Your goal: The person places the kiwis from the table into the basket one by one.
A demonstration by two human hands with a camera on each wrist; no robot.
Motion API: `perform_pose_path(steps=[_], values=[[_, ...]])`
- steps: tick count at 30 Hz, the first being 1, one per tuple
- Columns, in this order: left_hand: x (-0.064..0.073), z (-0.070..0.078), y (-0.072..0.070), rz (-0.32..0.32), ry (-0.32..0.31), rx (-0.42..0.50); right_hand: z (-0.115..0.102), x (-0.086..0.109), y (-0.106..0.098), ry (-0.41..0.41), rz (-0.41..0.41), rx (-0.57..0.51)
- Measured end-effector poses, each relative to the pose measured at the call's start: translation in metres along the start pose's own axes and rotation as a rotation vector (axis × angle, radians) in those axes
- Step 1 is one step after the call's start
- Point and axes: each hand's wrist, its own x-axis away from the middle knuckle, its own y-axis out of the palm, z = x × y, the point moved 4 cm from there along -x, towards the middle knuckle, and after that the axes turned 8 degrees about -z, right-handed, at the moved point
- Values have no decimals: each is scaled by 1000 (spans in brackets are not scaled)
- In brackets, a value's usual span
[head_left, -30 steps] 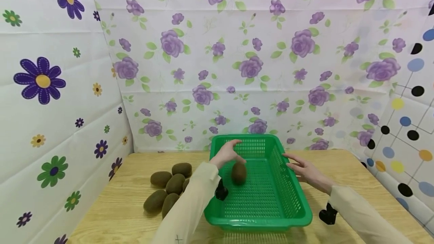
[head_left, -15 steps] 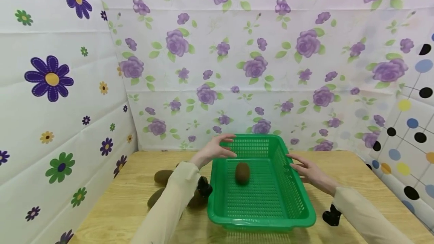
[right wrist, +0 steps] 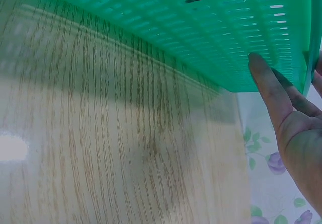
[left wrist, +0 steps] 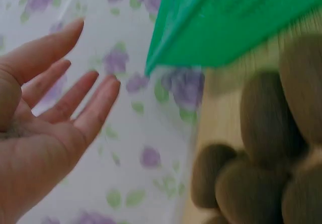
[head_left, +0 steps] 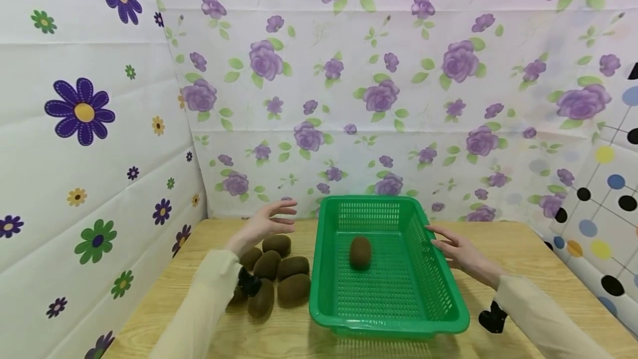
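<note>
Hovering lower left by seven kiwis (head_left: 267, 265), left hand (head_left: 264, 223) is spread, empty; right hand (head_left: 464, 255) has straightish fingers touching one basket (head_left: 389, 325), one kiwi (head_left: 360, 252) inside.

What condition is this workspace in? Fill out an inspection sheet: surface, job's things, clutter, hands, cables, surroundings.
Surface: light brown wood-grain table; bright glare patch in the right wrist view.
Job's things: green rectangular perforated plastic basket on the table, holding one brown oval kiwi; several more loose brown oval kiwis left of it.
Clutter: nothing seen.
Left hand: near the loose kiwis, touching none, fingers extended, holding nothing.
Right hand: fingers against the basket's right side.
Wrists: small black device at each.
Cables: nothing seen.
Surroundings: white rose-printed sheet behind, white daisy-printed sheet left, white dot-printed sheet right.
</note>
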Motion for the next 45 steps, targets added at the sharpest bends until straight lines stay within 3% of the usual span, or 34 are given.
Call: perform_pose_path(steps=[3,10,21,28,36,45], values=[[12,-11,-14,22,-17,-15,0,1,-1,3,0,-8],[40,-36,-40,143,-59,-40,-1,3,0,-4,-6,-6],[80,-80,-67,284,-90,-213,-3,0,3,-9,-22,6],[87,-96,-71,317,-136,-266,-2,1,1,-4,-6,22],[85,-109,-69,289,-143,-255,-1,2,-2,-11,-7,17],[81,-112,-63,286,-127,-265,-2,2,0,-3,-12,14]])
